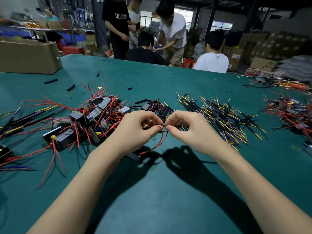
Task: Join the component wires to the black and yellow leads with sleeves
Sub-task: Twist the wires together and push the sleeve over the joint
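Above the green table (168, 191), the left hand (135, 128) and right hand (187, 127) meet fingertip to fingertip, each pinching an end of wire at one small joint between them. The left hand pinches a thin red wire (159, 143); its tip shows as a red fleck at the thumb. From there the wire droops in a loop down and toward the person, ending at a small dark component (135, 156) lying on the table under the left wrist. What the right fingers pinch is mostly hidden (a short dark stub, running left to right).

Left of the hands lies a heap of components (94, 119) with red wires splaying outward. Behind the hands sits a small pile of black sleeves (160, 108). To the right, black and yellow leads (224, 119) lie in a loose fan, mostly slanting from upper left to lower right. A cardboard box (28, 55) stands at the far left; its contents cannot be seen.
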A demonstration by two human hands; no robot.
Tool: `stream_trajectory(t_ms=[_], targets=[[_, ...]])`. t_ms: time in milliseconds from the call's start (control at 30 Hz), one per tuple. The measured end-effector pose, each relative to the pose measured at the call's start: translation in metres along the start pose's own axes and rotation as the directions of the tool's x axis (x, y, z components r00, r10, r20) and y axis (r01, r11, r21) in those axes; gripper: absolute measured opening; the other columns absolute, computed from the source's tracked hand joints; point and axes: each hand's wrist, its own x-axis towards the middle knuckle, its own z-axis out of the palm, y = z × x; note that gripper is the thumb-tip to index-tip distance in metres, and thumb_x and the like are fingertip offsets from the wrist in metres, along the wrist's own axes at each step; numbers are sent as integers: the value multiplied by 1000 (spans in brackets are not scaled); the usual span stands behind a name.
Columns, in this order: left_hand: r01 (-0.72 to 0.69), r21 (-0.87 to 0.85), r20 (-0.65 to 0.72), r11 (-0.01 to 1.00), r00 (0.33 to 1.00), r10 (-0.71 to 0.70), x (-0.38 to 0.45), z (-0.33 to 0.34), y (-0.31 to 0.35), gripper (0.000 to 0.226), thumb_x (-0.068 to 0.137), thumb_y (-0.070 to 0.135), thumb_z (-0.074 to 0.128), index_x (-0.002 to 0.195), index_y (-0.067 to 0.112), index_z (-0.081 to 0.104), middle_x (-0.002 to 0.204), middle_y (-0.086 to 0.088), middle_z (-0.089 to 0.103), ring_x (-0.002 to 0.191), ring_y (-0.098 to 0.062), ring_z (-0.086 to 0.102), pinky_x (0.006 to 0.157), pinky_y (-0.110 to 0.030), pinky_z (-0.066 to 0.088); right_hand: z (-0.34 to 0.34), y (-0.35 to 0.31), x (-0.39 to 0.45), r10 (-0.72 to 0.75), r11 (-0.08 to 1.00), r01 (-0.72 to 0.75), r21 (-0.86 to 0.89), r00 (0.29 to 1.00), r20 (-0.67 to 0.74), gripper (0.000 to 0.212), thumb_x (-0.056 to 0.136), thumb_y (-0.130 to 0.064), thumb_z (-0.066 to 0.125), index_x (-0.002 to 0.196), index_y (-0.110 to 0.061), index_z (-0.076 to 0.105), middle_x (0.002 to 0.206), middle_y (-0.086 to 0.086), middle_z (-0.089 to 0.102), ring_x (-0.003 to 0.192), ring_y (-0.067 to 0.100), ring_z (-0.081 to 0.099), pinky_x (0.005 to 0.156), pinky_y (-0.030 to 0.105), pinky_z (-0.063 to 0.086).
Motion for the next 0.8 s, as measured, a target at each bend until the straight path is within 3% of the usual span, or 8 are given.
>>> stream_trajectory(t_ms=[100, 233, 333, 433, 533, 600, 733, 800], targets=[[6, 14, 17, 1000, 1000, -7, 1, -2, -4, 5, 85, 17, 70, 83, 22, 71, 74, -10, 67, 66, -29, 53, 66, -31, 46, 1, 0, -1, 4, 1000, -3, 21, 1000, -29, 9, 83, -2, 65, 81, -11, 67, 75, 4, 68, 71, 19, 60, 73, 29, 50], [19, -12, 27, 1000, 999, -19, 2, -6, -10, 3, 84, 19, 71, 86, 19, 74, 72, -12, 65, 62, -15, 48, 65, -27, 41, 1, -2, 0, -70, 995, 67, -67, 997, -39, 10, 82, -2, 66, 81, -11, 68, 76, 2, 66, 69, 16, 58, 72, 28, 48], [21, -27, -2, 999, 1000, -21, 3, -4, -10, 3, 81, 18, 74, 84, 20, 74, 73, -6, 68, 63, -22, 55, 69, -29, 47, -1, -3, 0, -125, 977, 119, -175, 992, -22, 8, 83, -4, 66, 83, -13, 67, 77, -2, 63, 69, 14, 55, 76, 36, 44], [15, -75, -50, 997, 999, -19, 2, -4, -9, 7, 78, 14, 77, 81, 17, 72, 77, -12, 71, 67, -27, 62, 70, -35, 50, -1, -3, 0, -155, 955, 148, -257, 988, -5, 8, 84, -6, 65, 84, -14, 67, 78, -5, 59, 70, 12, 52, 77, 37, 38], [-9, -98, -57, 995, 998, 3, 2, -1, -6, 8, 77, 8, 77, 76, 13, 71, 71, -16, 67, 60, -17, 50, 59, -28, 42, -3, -4, 0, -162, 943, 159, -293, 987, 12, 7, 86, -8, 64, 86, -14, 67, 78, -6, 56, 72, 11, 50, 79, 33, 31], [-20, -107, -69, 994, 998, 13, 1, 1, -4, 10, 77, 5, 76, 75, 14, 71, 67, -8, 66, 59, -10, 49, 60, -24, 41, -3, -5, 0, -166, 931, 167, -324, 986, 30, 7, 87, -8, 64, 87, -15, 66, 79, -7, 55, 72, 10, 48, 78, 31, 29], [-53, -87, -99, 995, 994, 44, 0, 4, 0, 7, 76, 3, 76, 78, 9, 74, 72, -15, 66, 63, -25, 51, 61, -31, 41, -4, -5, 1, -164, 926, 164, -340, 986, 29, 9, 86, -6, 63, 85, -14, 66, 78, -11, 54, 71, 7, 47, 75, 28, 27], [-66, -58, -103, 996, 993, 59, 1, 4, 0, 6, 76, 4, 77, 79, 10, 75, 72, -12, 64, 65, -26, 51, 62, -28, 40, -5, -4, 2, -156, 934, 155, -323, 988, 24, 9, 85, -5, 64, 85, -14, 67, 77, -14, 53, 70, 5, 46, 74, 25, 29]])
